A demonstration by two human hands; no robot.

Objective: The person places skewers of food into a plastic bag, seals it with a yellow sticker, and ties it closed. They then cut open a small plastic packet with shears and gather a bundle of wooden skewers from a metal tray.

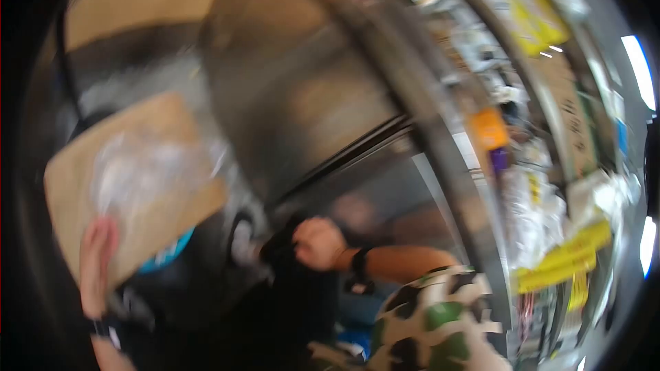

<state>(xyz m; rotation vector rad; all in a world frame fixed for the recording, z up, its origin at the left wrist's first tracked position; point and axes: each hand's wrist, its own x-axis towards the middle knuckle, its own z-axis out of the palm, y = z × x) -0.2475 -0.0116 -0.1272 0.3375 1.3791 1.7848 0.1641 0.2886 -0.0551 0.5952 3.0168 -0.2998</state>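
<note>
At the left, my left hand (102, 239) is at the lower edge of a crumpled clear plastic bag (141, 172), its fingers closed on the plastic as far as the blur shows. Behind and under the bag is a flat tan cardboard piece or box top (175, 124). My right hand (320, 242) is curled into a loose fist over dark clothing, beside the metal cabinet (371, 189). Whatever its fingers may hold is hidden.
Steel counter edges (392, 69) run diagonally through the middle. Shelves at the right carry plastic bags (533, 213), yellow packages (570, 254) and a cardboard box (567, 110). A turquoise object (168, 253) shows below the cardboard, and a shoe (242, 239) is on the floor.
</note>
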